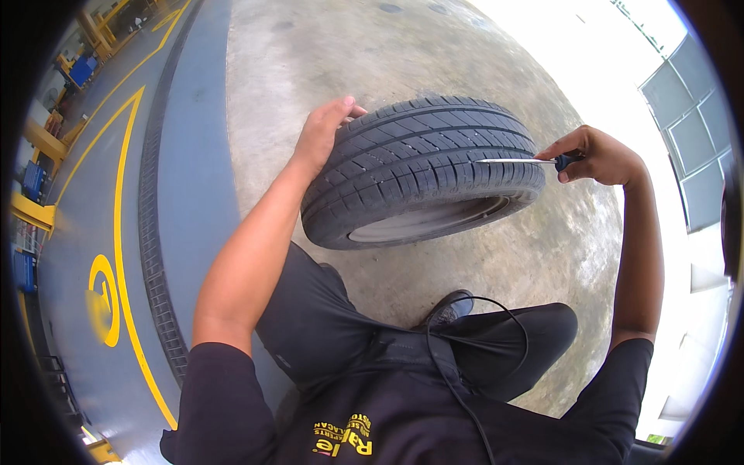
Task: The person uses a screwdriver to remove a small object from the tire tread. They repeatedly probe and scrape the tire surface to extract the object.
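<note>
A black tyre [422, 151] on a pale metal rim [422, 221] stands on the concrete in front of my knees, its grooved tread toward me. My right hand [597, 157], at the tyre's right side, is closed round the dark handle of a screwdriver [515, 160]. Its thin metal shaft points left across the tread, with the tip at a groove. At the tyre's far left edge rests my left hand [324, 133], fingers stretched out against the rubber. Part of those fingers is hidden by the tyre.
Stained concrete floor [325, 50] lies around the tyre. A metal drain grating [151, 225] runs along the left, beside blue floor with a yellow line [120, 201]. Yellow lift parts [32, 211] stand farther left. A black cable [453, 380] hangs over my lap. Grey panels [690, 116] are at the right.
</note>
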Motion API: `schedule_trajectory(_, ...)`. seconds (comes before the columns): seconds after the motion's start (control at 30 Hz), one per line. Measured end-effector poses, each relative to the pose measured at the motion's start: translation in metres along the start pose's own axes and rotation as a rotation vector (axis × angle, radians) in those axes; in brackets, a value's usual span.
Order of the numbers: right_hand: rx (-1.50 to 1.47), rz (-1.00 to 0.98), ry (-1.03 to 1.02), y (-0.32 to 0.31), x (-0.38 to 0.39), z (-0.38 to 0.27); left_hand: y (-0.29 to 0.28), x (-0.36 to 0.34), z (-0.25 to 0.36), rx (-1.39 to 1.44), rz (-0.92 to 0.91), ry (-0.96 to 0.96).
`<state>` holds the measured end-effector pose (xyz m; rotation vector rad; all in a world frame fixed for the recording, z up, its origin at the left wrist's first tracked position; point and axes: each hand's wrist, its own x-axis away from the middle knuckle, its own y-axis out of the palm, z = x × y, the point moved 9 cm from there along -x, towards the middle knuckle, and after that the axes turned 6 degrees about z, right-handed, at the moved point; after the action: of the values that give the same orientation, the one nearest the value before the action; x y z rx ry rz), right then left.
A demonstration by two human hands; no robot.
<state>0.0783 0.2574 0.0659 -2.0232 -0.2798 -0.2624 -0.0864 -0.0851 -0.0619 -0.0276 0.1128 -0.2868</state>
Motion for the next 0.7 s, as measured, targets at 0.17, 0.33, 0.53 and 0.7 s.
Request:
schedule_trajectory(0.17,-0.139,-0.083,-0.047,0.011,-0.014,0.017,0.002,-0.008,-0.009,0.01,0.016,-0.042)
schedule_trajectory(0.33,-0.127,-0.08,-0.119,0.026,-0.017,-0.013,0.006,-0.02,-0.006,-0.077,-0.009,-0.022)
schedule_trajectory(0.53,-0.018,0.042,-0.213,0.042,-0.024,-0.128,-0.024,-0.001,-0.011,0.031,-0.003,-0.005)
schedule_trajectory(0.7,-0.124,0.417,-0.214,0.001,-0.056,0.008,0.016,-0.028,-0.019,-0.126,0.056,0.196)
